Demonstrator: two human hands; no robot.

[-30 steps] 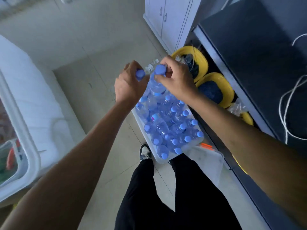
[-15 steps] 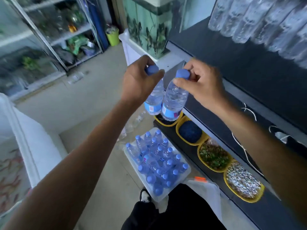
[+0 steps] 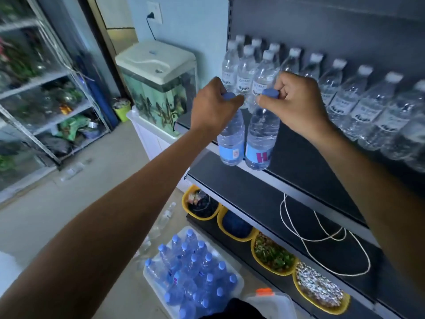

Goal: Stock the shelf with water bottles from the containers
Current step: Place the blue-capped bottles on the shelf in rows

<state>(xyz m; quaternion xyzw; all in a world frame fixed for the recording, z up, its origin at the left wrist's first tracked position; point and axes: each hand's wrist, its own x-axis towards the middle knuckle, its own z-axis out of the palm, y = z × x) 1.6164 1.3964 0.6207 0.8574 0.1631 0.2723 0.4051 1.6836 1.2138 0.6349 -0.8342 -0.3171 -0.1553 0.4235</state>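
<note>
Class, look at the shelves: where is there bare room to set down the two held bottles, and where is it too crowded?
Bare: the front of the upper shelf, between its edge and the white-capped bottles; also the middle shelf, left of the white cord. Crowded: the upper back row, and the yellow bowls packed side by side below.

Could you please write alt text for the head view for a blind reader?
The left hand pinches one water bottle and the right hand a second bottle by their blue caps, side by side at a dark shelf lined with white-capped bottles. More blue-capped bottles fill a white container on the floor.
</note>
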